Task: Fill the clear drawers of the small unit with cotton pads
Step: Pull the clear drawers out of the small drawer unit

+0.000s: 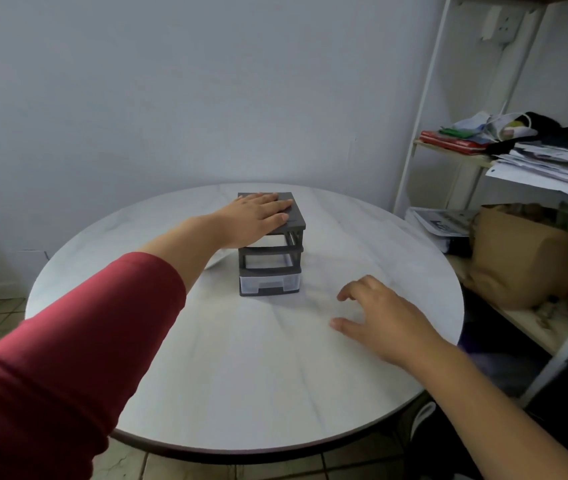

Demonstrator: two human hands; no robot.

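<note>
A small dark grey drawer unit [298, 220] stands near the middle of the round white table [241, 375]. Its bottom slot holds a clear drawer [269, 283] pushed in; the two slots above it look hollow. My left hand [255, 218] lies flat on the unit's top with straight fingers. My right hand [383, 318] hovers over the table to the right of and nearer than the unit, fingers spread and loosely bent, holding nothing. No cotton pads are in view.
A white shelf rack [424, 98] stands right of the table, carrying papers [552, 168], a red packet [449, 143] and a brown paper bag [525, 258]. A plain wall lies behind. Tiled floor shows at the lower left.
</note>
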